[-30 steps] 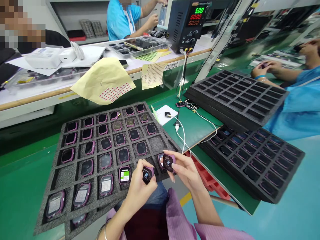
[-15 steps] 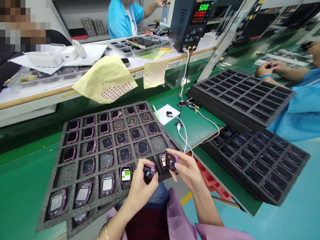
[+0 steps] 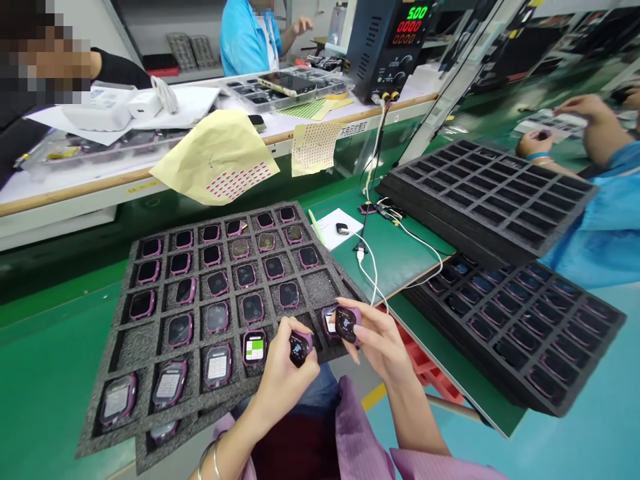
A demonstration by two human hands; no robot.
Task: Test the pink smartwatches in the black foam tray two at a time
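My left hand (image 3: 287,370) is closed around a purple-cased smartwatch (image 3: 301,348), its dark screen lit with a small picture. A second smartwatch (image 3: 347,323) of the same kind is pinched in my right hand (image 3: 377,340), its screen also lit. Both are held above the near right edge of a grey foam tray (image 3: 133,348). Rows of purple watches fill most of its pockets. One watch (image 3: 255,347) in the tray shows a green and white screen beside my left hand. Another watch (image 3: 329,321) with a white screen is partly hidden behind my right hand.
Stacked foam trays (image 3: 493,193) stand at the right, above another tray of watches (image 3: 525,327). White cables (image 3: 373,270) and a white paper (image 3: 333,225) lie on the green table. A power supply (image 3: 385,50) stands on the shelf. Co-workers sit at the back and right.
The whole view has shifted slightly. Both hands keep hold of their smartwatches in nearly the same pose. The co-worker at the right has raised one hand.
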